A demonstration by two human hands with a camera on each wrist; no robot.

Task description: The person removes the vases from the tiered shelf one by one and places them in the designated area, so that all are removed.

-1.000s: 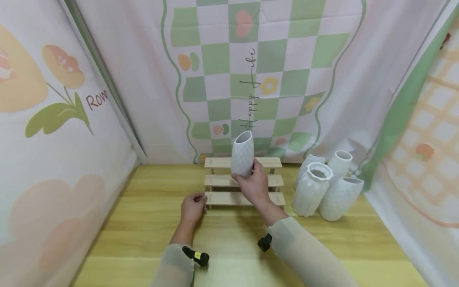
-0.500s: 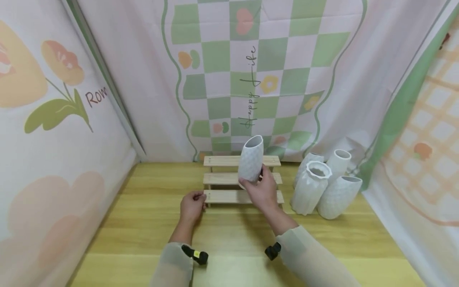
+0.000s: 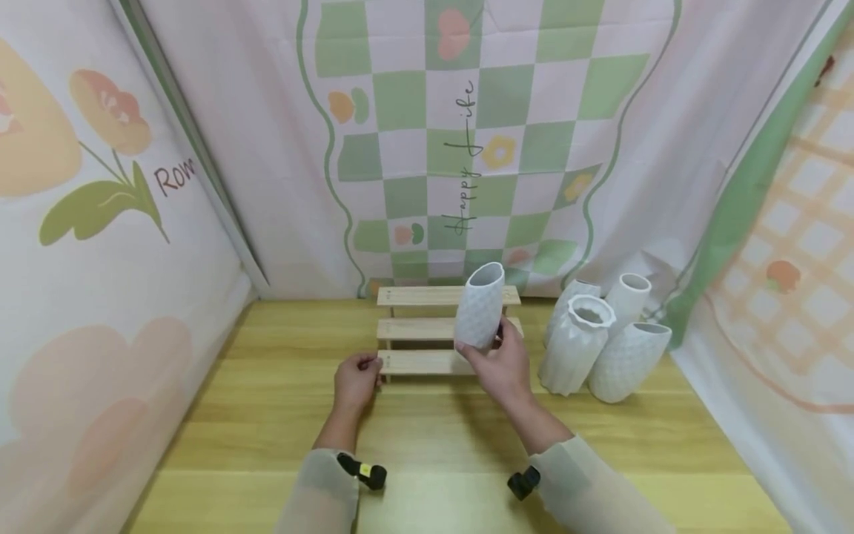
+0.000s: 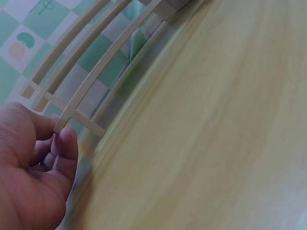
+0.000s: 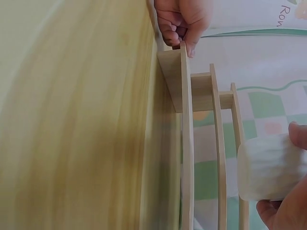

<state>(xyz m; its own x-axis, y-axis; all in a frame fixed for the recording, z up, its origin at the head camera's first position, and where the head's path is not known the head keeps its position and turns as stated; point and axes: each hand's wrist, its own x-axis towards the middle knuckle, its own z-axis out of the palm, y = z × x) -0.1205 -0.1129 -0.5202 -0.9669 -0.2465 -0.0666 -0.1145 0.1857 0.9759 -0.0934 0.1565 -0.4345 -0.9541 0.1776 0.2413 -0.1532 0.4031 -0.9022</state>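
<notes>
A three-tier wooden shelf (image 3: 420, 363) stands on the table in front of the patterned cloth. My left hand (image 3: 356, 382) pinches the left end of its lowest board between thumb and fingers, as the left wrist view also shows. In my right hand (image 3: 505, 367) is a white vase (image 3: 479, 308) with a slanted mouth and textured sides, gripped near its base. It is held up, tilted slightly right, in front of the shelf's right half and hides part of the boards. In the right wrist view the vase's bottom (image 5: 261, 167) appears apart from the boards.
Several white vases stand close together right of the shelf: a ruffled-rim vase (image 3: 577, 345), a slanted-mouth vase (image 3: 630, 363), a round-mouthed vase (image 3: 630, 297) and a partly hidden one (image 3: 567, 304). Cloth walls (image 3: 280, 148) enclose the wooden table (image 3: 267, 415) at the back and sides.
My right hand has moved right and a little down and nearer with the vase, from the shelf's middle toward its right side. The left hand keeps its hold on the lowest board.
</notes>
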